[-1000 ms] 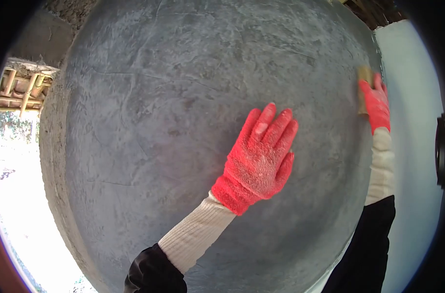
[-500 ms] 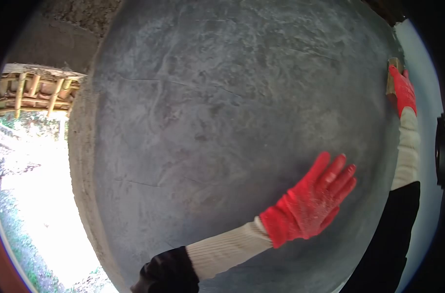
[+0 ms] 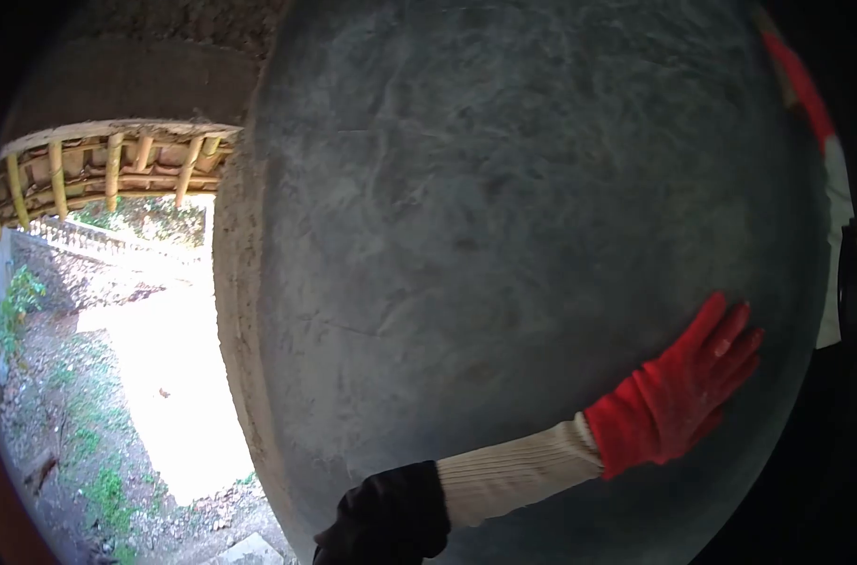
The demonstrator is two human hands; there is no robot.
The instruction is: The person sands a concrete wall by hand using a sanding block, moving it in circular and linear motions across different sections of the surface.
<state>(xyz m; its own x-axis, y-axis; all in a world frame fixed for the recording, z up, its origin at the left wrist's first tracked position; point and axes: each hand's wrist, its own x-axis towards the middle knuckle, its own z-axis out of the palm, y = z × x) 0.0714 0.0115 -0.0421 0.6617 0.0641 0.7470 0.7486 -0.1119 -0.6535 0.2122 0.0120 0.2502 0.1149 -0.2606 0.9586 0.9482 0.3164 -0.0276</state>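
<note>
My left hand (image 3: 678, 395), in a red glove, lies flat against the grey plastered wall (image 3: 504, 254) at the lower right, fingers stretched out and pressed to the surface. It holds nothing. High at the right edge of the view, my right hand (image 3: 807, 89), also red-gloved, is partly cut off and dim. A brownish edge of the wooden block (image 3: 786, 83) shows beside its fingers, against the wall's right side. Most of that block is hidden.
On the left, the wall ends at a rough vertical edge (image 3: 240, 282). Beyond that lies an opening onto bright ground with plants (image 3: 108, 499). A roof underside with bamboo poles (image 3: 113, 174) hangs over the opening, below a concrete beam (image 3: 127, 85).
The view has turned left, showing more of the opening. Both hands appear farther right in view, and the right one is now partly cut off. My left hand stays flat on the wall.
</note>
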